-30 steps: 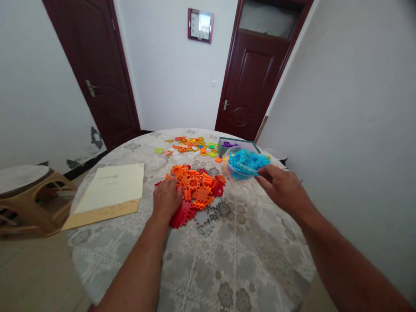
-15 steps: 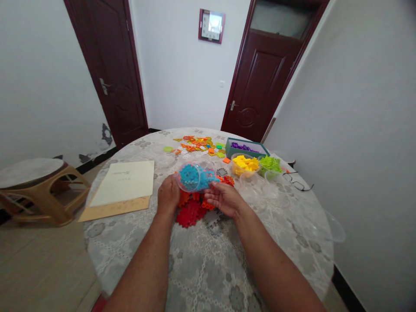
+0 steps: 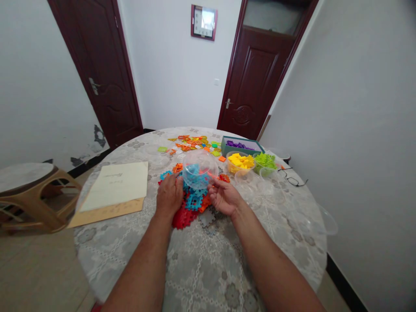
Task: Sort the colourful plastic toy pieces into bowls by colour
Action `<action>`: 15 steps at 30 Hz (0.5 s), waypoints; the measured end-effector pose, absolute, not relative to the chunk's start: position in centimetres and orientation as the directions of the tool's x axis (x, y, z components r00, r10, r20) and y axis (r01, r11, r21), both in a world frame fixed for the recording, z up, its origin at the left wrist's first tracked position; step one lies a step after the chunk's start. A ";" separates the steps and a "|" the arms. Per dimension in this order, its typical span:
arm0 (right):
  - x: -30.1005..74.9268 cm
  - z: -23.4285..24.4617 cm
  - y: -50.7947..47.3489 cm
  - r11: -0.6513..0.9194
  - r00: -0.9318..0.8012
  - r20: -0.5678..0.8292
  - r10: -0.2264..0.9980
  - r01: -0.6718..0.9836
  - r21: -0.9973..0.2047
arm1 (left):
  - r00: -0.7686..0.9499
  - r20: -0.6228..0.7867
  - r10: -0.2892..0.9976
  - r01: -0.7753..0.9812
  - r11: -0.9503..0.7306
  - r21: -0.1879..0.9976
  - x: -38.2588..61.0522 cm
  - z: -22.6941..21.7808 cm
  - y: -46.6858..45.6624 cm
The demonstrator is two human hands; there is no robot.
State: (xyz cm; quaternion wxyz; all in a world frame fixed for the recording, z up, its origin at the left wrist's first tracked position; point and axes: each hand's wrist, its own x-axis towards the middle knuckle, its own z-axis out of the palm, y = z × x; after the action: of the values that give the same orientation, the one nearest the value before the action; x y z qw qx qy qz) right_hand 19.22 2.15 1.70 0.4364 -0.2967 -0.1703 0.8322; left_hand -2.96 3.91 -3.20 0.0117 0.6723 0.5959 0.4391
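Observation:
My right hand [image 3: 223, 197] holds a clear plastic bowl [image 3: 199, 168] upside down over the toy pile, fingers curled on its rim. Blue plastic pieces [image 3: 194, 200] lie spilled under it, on top of orange and red pieces [image 3: 183, 218]. My left hand [image 3: 168, 196] rests on the left side of that pile with its fingers bent down on the pieces; I cannot make out whether it grips any.
A round table with a lace-patterned cloth [image 3: 211, 264] holds a bowl of yellow pieces [image 3: 240, 161], a bowl of green pieces [image 3: 265, 161], a teal box of purple pieces [image 3: 238, 145], mixed loose pieces [image 3: 191, 145], empty clear bowls [image 3: 325, 219], glasses [image 3: 292, 178] and paper on an envelope [image 3: 115, 186]. A stool [image 3: 29, 195] stands left.
My right hand carried the bowl of blue pieces from the right over to the pile, tipped it and turned it over. The blue pieces have fallen onto the orange and red ones.

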 end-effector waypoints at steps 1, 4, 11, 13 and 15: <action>19.5 2.2 2.0 -0.549 -0.437 -0.333 0.835 -0.629 -0.551 | -0.091 0.581 0.809 0.791 -0.296 0.536 -2.9 -3.2 3.9; 20.8 3.9 1.6 -0.496 -0.399 -0.296 0.868 -0.659 -0.566 | -0.078 0.587 0.806 0.795 -0.305 0.525 -2.6 -3.3 3.8; 25.5 7.8 -1.1 -0.153 -0.090 -0.124 0.988 -0.607 -0.780 | -0.087 0.643 0.761 0.819 -0.313 0.481 -2.2 -3.3 3.3; 27.5 8.7 -2.3 0.056 0.086 0.020 0.996 -0.439 -0.897 | 0.024 0.639 0.769 0.839 -0.363 0.405 -1.9 -2.9 3.0; 30.2 9.5 -3.5 0.249 0.261 0.204 0.944 -0.155 -0.956 | 0.134 0.633 0.762 0.850 -0.417 0.322 -1.5 -2.6 2.6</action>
State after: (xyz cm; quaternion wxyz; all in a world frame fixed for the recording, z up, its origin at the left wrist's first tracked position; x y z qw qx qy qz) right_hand 30.19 -3.53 9.51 0.6559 -0.4474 -0.4409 0.4186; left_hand -1.50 2.60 -2.58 -0.0578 0.7508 0.5369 0.3804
